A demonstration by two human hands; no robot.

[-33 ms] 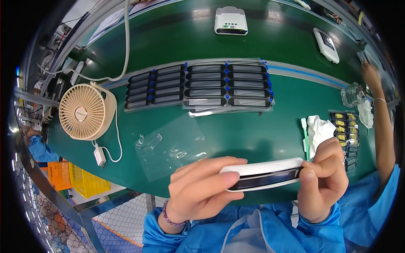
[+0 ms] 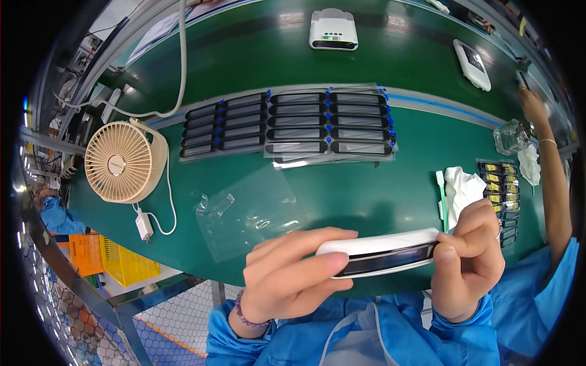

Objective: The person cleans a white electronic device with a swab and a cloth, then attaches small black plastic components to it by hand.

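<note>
Between my hands, above the front edge of the green bench, is a slim white device [image 2: 381, 244] with a dark glossy window panel [image 2: 387, 261] along its side. My left hand [image 2: 296, 268] is closed round its left end, with the thumb or a finger pressing on the panel's left end. At the right end, my right hand [image 2: 467, 259] pinches the device's corner between thumb and curled finger. A clear plastic sheet [image 2: 244, 213] lies beyond my left hand. Just past my right hand are a crumpled white cloth [image 2: 464, 189] and a green-handled brush [image 2: 441, 195].
Sheets of dark oblong panels [image 2: 299, 125] lie mid-bench. A beige fan [image 2: 119, 161] stands left. White devices [image 2: 333, 30] sit on the far green surface. At right are a glass jar [image 2: 511, 137], yellow-and-black parts [image 2: 497, 183] and a co-worker's arm [image 2: 552, 177].
The white device has tilted very slightly in my hands. At the far right, the co-worker's hand has shifted a little. My grip stays the same.
</note>
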